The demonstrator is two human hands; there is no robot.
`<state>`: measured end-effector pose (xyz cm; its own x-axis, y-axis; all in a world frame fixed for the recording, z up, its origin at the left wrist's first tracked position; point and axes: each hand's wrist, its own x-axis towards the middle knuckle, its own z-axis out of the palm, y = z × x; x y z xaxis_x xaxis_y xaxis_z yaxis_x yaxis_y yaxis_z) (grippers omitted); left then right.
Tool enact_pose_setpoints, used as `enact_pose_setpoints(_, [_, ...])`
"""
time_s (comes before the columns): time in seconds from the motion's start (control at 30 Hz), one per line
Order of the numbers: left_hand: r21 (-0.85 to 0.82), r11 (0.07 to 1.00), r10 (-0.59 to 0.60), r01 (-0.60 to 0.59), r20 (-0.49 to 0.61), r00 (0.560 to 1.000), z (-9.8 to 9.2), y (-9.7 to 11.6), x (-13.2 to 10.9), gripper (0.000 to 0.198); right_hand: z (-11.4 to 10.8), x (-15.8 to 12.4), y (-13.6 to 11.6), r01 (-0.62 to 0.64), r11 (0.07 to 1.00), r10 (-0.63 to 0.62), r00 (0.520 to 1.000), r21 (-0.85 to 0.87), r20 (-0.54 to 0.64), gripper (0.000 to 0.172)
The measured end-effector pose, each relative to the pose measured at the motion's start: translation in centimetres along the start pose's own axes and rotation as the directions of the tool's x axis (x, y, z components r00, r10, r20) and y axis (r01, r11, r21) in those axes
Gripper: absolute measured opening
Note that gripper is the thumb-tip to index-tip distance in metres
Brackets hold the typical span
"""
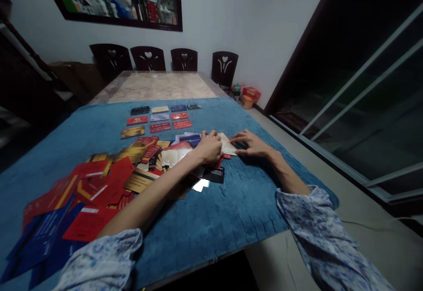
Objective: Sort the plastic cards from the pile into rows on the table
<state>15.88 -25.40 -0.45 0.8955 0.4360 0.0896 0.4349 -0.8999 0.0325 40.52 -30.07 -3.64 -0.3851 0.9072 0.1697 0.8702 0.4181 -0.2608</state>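
Observation:
My left hand (211,147) reaches across a spread pile of cards, its fingers bent down onto the right end of the pile. What lies under its fingertips is hidden. My right hand (250,143) is at the right edge of a pale cream card (226,144), thumb and fingers closing on that edge. A blue card (191,139) lies just left of my left hand. Below the hand are a black card (214,174) and a shiny white card (200,185). Red card sleeves (115,180), gold cards (140,180) and blue sleeves (46,233) overlap toward the left.
Beyond the pile, small card stacks stand in rows, among them a gold stack (132,132) and a black stack (140,110). A blue cloth (251,211) covers the near table; its far part shows a patterned top (161,86). Dark chairs (224,68) stand behind.

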Motion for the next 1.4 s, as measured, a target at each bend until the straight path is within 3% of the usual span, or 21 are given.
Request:
enact_pose_setpoints(0.4, [0.098,0.991,0.093,-0.092,-0.009,0.996,0.2,-0.5,0.4,0.032,-0.5,0.0,-0.9,-0.008,0.998,0.008,1.000,0.063,0.010,0.034])
enact_pose_setpoints(0.73, [0.093,0.989,0.118,-0.113,-0.048,0.992,-0.4,-1.0,0.5,0.027,0.3,0.0,-0.1,0.065,0.997,-0.056,0.982,0.045,-0.183,0.025])
enact_pose_setpoints(0.87, [0.081,0.993,0.090,-0.082,-0.105,0.990,-0.3,-1.4,0.5,0.026,0.9,0.2,0.5,0.124,0.990,-0.100,0.949,0.063,-0.298,0.022])
enact_pose_setpoints(1.1, [-0.003,1.000,0.001,-0.001,-0.164,0.986,0.3,-2.1,0.8,0.034,1.4,0.4,0.4,0.075,0.993,-0.031,0.910,0.091,-0.413,0.018])
enact_pose_setpoints(1.4, [-0.172,0.983,-0.096,0.059,-0.214,0.972,0.0,-2.6,0.7,0.039,1.7,0.6,-0.1,0.027,0.992,0.034,0.891,0.126,-0.452,0.021])
